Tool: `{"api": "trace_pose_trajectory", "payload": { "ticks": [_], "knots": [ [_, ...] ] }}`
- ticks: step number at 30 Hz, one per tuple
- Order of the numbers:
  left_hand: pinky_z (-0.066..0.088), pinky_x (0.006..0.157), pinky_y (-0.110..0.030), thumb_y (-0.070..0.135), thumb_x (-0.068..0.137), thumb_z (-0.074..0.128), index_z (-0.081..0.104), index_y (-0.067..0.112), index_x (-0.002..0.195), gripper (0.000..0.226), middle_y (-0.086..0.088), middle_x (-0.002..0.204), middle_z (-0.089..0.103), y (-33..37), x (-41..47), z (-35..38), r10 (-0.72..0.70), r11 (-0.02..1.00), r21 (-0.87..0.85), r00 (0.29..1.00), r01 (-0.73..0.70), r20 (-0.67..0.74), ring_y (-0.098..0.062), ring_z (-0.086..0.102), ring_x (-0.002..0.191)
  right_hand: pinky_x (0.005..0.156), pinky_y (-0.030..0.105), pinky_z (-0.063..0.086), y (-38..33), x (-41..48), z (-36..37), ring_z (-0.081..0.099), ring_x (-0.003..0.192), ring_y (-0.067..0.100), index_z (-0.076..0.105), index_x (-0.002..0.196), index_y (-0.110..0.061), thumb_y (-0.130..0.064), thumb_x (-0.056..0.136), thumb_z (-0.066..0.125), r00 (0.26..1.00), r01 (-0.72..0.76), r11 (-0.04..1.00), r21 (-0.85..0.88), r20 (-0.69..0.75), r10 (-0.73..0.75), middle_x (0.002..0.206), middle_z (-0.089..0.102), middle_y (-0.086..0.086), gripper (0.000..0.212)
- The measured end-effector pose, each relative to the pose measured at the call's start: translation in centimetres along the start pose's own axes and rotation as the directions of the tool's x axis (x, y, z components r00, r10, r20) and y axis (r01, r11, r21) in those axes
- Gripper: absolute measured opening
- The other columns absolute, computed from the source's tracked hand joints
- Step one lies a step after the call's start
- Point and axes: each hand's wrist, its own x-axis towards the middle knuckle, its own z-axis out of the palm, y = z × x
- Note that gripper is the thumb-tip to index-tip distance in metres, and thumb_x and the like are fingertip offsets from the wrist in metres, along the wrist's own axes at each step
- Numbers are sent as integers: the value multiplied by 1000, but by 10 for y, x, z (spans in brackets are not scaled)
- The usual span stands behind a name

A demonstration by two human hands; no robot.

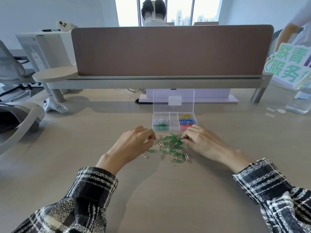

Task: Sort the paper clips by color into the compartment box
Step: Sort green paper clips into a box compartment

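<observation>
Black-and-white checked sleeves [87, 190] sit closest to the viewpoint, with both wrists resting low over the pale wood-grain table [168, 190].

1. Left hand [133, 145]: fingers curled, tips [152, 138] at the left edge of the loose heap of green and silver wire paper clips [171, 147]. Thumb and forefinger are drawn narrow. It cannot be told whether they hold a silver clip.
2. Right hand [203, 142]: fingers curled, tips [183, 137] at the right edge of the heap, pinching what appears to be one green coated-wire paper clip [180, 141].
3. The heap lies between the two sets of fingertips and trails back toward the wrists. The clips point in mixed directions, so there is no common long axis.
4. The clear plastic compartment box [174, 120] stands just beyond the fingertips with its lid [173, 100] raised.
   - Green-clip compartment [161, 126]: front left cell. It is just ahead of the left fingertips, and ahead and leftward of the right ones.
   - Pale-clip compartment [160, 121]: directly behind the green-clip compartment.
   - Yellow, blue and red cells: right column, ahead of the right fingertips.

Judgement: the left hand is nearer both cells that are still to be filled. A green clip carried by the right hand must cross leftward over the heap to reach its cell
</observation>
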Motion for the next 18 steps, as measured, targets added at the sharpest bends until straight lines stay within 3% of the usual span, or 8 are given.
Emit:
{"api": "trace_pose_trajectory", "payload": {
  "ticks": [6, 8, 10, 13, 16, 18],
  "knots": [
    [39, 67, -24, 21, 93, 61, 70, 21, 97, 10, 13, 90, 65, -17, 31, 9, -171, 975, -166, 975, 147, -140, 5, 48, 69, 71, 19, 39, -3, 31, -5, 54, 84, 6, 59, 102, -16, -29, 102, 45, 990, -137, 988, 70, 17, 137, 98, 58, -12, 19],
    [41, 66, -24, 20, 92, 63, 72, 19, 97, 11, 9, 93, 69, -18, 47, 14, -215, 965, -185, 964, 185, -157, 0, 50, 68, 69, 17, 43, -5, 50, -2, 58, 82, 9, 59, 102, -13, -27, 101, 47, 989, -145, 988, 49, 37, 144, 102, 63, -5, 19],
    [44, 67, -25, 22, 92, 63, 73, 19, 97, 11, 7, 95, 71, -17, 61, 21, -239, 961, -181, 959, 211, -150, -7, 53, 73, 60, 12, 38, -5, 67, 2, 55, 77, 8, 60, 102, -9, -24, 100, 48, 989, -141, 989, 35, 47, 140, 101, 65, 1, 19],
    [41, 69, -24, 26, 92, 63, 73, 21, 101, 15, 7, 99, 70, -19, 70, 33, -249, 959, -161, 965, 233, -84, -10, 55, 78, 64, 12, 34, -6, 82, 9, 51, 82, 11, 62, 104, -3, -17, 100, 50, 991, -122, 991, 56, 55, 119, 105, 64, 7, 20],
    [37, 66, -20, 30, 91, 64, 71, 24, 103, 15, 13, 98, 67, -27, 63, 35, -246, 950, -221, 965, 221, -93, 1, 52, 74, 67, 12, 26, -2, 93, 16, 56, 90, 13, 68, 106, -5, -16, 98, 54, 993, -117, 991, 71, 16, 116, 108, 67, 5, 19],
    [35, 64, -16, 30, 89, 66, 70, 27, 98, 10, 18, 91, 63, -32, 52, 27, -221, 944, -265, 973, 197, -65, 7, 50, 72, 69, 15, 30, -1, 97, 18, 59, 92, 13, 70, 107, -12, -24, 96, 58, 994, -113, 991, 71, 14, 112, 107, 69, 1, 20]
  ]
}}
